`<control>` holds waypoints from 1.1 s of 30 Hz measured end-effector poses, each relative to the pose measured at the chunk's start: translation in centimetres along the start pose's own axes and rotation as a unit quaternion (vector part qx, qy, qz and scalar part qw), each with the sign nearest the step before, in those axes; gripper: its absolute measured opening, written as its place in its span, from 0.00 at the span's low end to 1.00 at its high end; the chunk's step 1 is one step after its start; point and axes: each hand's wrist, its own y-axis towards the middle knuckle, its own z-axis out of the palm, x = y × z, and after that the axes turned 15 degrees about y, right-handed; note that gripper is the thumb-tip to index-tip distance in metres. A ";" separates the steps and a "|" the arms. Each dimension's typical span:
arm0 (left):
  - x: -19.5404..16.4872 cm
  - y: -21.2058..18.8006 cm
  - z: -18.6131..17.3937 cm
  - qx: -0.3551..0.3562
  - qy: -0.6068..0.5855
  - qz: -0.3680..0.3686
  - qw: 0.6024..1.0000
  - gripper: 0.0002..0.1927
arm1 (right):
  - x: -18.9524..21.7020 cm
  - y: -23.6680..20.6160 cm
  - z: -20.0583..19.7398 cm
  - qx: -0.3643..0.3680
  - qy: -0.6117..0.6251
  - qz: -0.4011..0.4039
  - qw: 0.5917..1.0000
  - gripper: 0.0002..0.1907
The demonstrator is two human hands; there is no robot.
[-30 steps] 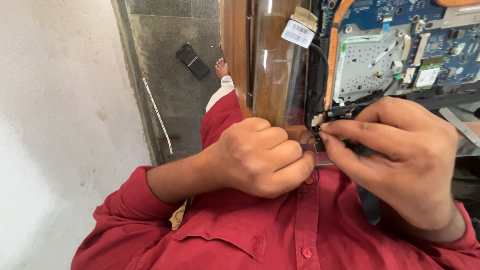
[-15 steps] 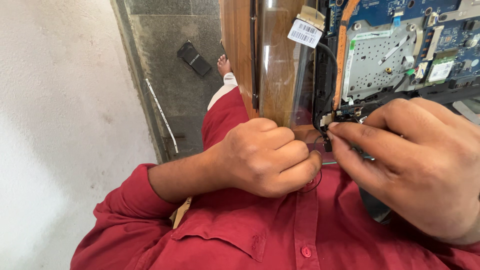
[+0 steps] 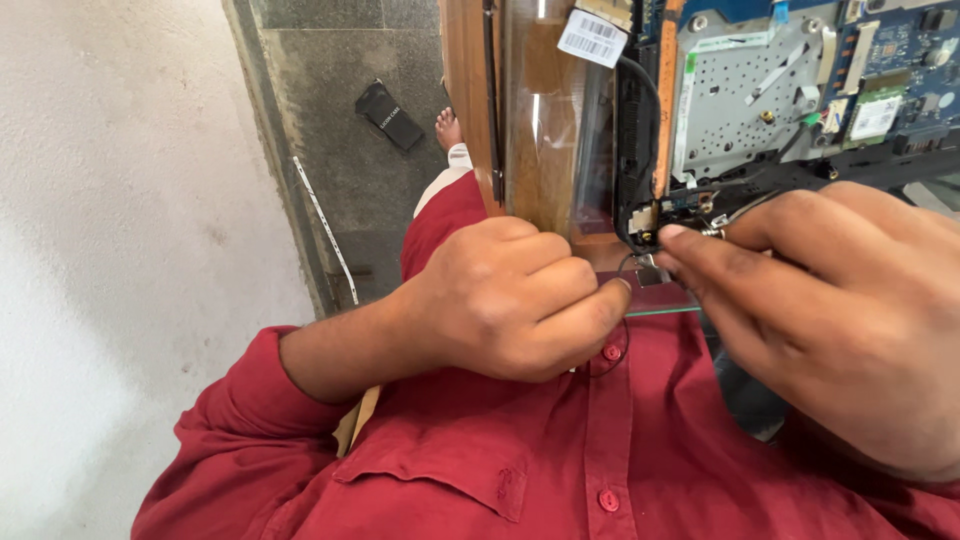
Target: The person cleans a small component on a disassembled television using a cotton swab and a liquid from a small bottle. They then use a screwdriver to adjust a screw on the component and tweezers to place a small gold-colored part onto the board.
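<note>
**Pinching a thin wire at the corner of an opened laptop**

Working close against the chest, both hands meet at the near corner of an opened laptop (image 3: 800,110), whose blue circuit board and silver metal plate lie bare at the top right. The left hand (image 3: 510,300) is curled into a loose fist, its thumb and forefinger pressed together around a thin black wire (image 3: 622,270) that loops down over the red shirt (image 3: 560,440). The right hand (image 3: 830,310) comes in from the right with its thumb and forefinger closed in a pinch on a small metal connector (image 3: 648,268) at the end of that wire, just below the laptop's corner. The two pinches sit nearly touching.

The laptop rests on a glass top with a wooden edge (image 3: 470,100). A white barcode sticker (image 3: 594,38) lies on the glass, just beside the laptop's dark rim. Beyond the wooden edge, on the grey stone floor, lie a flat black object (image 3: 390,115) and a thin pale strip (image 3: 325,230), well apart from the hands. A bare foot (image 3: 448,128) shows near the black object.
</note>
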 end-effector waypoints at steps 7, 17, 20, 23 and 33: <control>-2.1 2.5 -1.2 0.015 0.009 -0.126 0.992 0.10 | -2.1 -5.0 1.0 -0.136 0.039 0.028 0.990 0.12; -2.3 4.0 -0.7 0.081 0.219 0.068 0.970 0.08 | -7.4 -11.9 7.8 -0.340 0.052 0.002 0.939 0.10; -2.7 4.3 -0.4 0.120 0.222 0.079 0.964 0.10 | -8.4 -12.2 9.4 -0.367 0.037 -0.040 0.929 0.10; -3.2 4.6 -0.3 0.136 0.228 0.070 0.962 0.09 | -9.6 -12.6 9.9 -0.381 0.070 -0.069 0.919 0.09; -4.0 6.4 0.2 0.158 0.200 0.005 0.967 0.09 | -10.6 -12.9 8.3 -0.397 0.216 -0.131 0.882 0.09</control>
